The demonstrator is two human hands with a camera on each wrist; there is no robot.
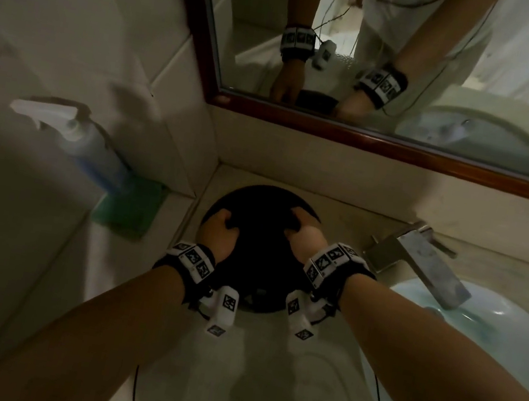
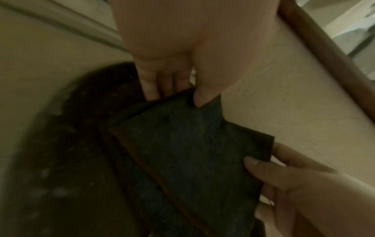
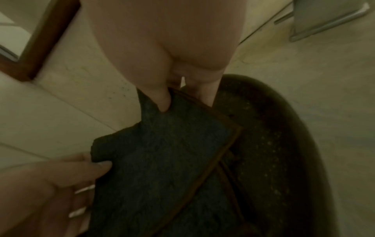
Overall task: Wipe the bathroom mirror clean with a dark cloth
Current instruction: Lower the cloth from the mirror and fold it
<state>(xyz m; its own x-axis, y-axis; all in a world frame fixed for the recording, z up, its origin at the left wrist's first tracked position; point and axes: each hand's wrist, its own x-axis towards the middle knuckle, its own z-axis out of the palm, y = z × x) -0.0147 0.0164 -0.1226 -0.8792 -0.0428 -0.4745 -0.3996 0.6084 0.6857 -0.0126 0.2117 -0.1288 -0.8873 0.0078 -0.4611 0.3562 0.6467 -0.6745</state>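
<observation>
A dark folded cloth point(image 1: 259, 237) with a brown hem lies over a round dark tray point(image 1: 267, 194) in the counter corner below the mirror point(image 1: 418, 51). My left hand point(image 1: 220, 231) pinches the cloth's left corner between thumb and fingers. My right hand point(image 1: 302, 234) pinches the opposite corner. In the left wrist view the left hand point(image 2: 176, 97) grips the cloth point(image 2: 192, 152) at the top, and the right hand point(image 2: 284, 170) holds its far edge. The right wrist view shows the right hand point(image 3: 182, 102) on the cloth point(image 3: 162, 160), with the tray point(image 3: 274, 144) beneath.
A spray bottle point(image 1: 91, 148) stands on a green sponge point(image 1: 130, 210) at the left, against the tiled wall. A metal faucet point(image 1: 420, 256) juts over the pale basin point(image 1: 479, 324) at the right. The mirror's brown wooden frame point(image 1: 369, 140) runs just above the counter.
</observation>
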